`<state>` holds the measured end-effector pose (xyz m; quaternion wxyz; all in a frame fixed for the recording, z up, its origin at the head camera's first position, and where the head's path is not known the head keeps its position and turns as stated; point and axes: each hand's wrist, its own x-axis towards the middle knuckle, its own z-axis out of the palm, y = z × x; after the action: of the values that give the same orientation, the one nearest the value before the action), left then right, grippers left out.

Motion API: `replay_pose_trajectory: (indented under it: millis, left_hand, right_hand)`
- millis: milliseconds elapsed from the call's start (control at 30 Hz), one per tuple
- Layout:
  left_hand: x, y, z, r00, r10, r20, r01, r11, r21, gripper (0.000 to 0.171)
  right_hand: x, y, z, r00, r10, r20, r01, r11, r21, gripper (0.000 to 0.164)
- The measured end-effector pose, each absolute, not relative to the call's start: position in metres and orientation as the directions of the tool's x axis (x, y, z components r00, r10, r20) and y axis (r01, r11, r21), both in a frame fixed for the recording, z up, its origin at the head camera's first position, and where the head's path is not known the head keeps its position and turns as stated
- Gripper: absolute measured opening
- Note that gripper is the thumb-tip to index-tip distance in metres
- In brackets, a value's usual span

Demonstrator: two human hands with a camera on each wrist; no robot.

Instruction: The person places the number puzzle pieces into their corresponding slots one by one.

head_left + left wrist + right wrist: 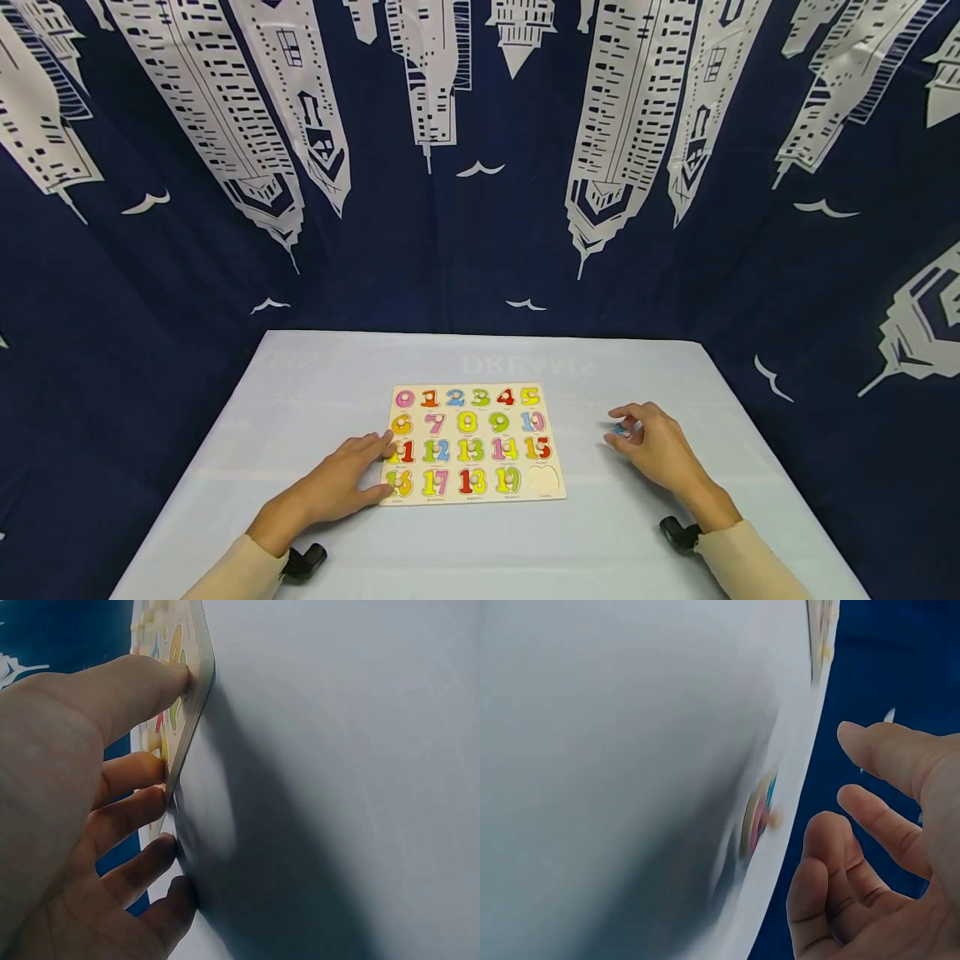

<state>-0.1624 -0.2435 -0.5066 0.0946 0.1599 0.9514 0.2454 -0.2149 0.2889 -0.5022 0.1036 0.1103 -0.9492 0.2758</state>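
Note:
A wooden number puzzle board (555, 475) lies on the table with colored number pieces in its slots, each with a small knob. Its bottom-right slot (544, 478) holds no piece. My left hand (337, 483) rests at the board's left edge. In the left wrist view the thumb (150, 686) touches the board's top near a corner, the other fingers loosely bent along the edge. To the right, my right hand (663, 450) is over a blue-and-pink puzzle piece (756, 817) with a knob. The right wrist view shows this piece flat on the table, apart from the spread thumb and fingers.
The white table (315, 400) has faint lettering near its far edge. A dark blue cloth (450, 250) with white buildings and birds hangs behind and beside it. Black wrist cameras (303, 563) sit on both wrists.

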Motion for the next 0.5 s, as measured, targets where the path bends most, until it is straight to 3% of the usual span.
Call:
replay_pose_trajectory:
  millis: [267,500]
  left_hand:
    - [-0.161,-0.244,-0.506,-0.929,0.361,-0.085,0.276,0.825,0.493,0.080]
    - [-0.161,-0.243,-0.507,-0.931,0.354,-0.094,0.264,0.827,0.496,0.077]
  right_hand:
    - [-0.224,0.318,-0.504,-0.976,-0.102,0.191,-0.191,0.824,-0.533,0.043]
    - [-0.226,0.319,-0.510,-0.985,-0.105,0.135,-0.163,0.816,-0.554,0.022]
